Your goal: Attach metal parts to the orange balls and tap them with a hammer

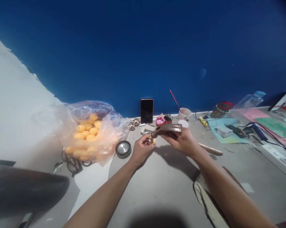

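Note:
My left hand [143, 148] pinches a small decorated ball [151, 141], speckled gold and dark with a yellow part showing. In my right hand [183, 141] is a hammer [168, 128], gripped close to its worn metal head. Its wooden handle [211, 149] sticks out to the right behind my wrist. The hammer's face is right at the top of the ball; whether they touch, I cannot tell. Two similar speckled balls [132, 126] lie behind my left hand. Close by on the table is a round black-rimmed metal disc [123, 148].
At left, a clear plastic bag [114, 125] holds several orange balls [88, 128]. A phone [146, 110] leans on the blue wall. Beyond my right hand stand two small cups [160, 121] and a white cup [184, 112] with a red stick. Tools, papers and a power strip [278, 158] lie right.

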Tool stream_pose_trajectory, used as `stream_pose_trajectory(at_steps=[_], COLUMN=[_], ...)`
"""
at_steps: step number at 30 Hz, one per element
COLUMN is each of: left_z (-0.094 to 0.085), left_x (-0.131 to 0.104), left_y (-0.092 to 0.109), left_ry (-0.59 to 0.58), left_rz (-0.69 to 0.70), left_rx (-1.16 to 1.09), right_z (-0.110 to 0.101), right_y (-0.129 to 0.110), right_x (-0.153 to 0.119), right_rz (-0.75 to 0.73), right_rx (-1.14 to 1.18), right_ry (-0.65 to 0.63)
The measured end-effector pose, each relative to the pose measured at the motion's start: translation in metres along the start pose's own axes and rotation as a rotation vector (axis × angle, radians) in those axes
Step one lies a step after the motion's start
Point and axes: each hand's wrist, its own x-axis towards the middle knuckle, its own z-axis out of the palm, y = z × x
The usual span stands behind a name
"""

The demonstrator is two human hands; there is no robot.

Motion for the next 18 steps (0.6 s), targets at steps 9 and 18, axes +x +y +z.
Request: stream_pose_trajectory(at_steps=[9, 18], left_z=[0.0012, 0.0027], left_x=[-0.0026, -0.0036], left_y=[0.0009, 0.0022], left_ry=[0.006, 0.007], left_rz=[0.025, 0.035], left_rx=[0.023, 0.078], right_z=[0.0017, 0.0023], right_y=[0.0041, 0.0093], right_x=[-0.0016, -0.0027], right_rz=[0.038, 0.096], right_rx=[-0.041, -0.103], right_ry=[0.006, -0.052])
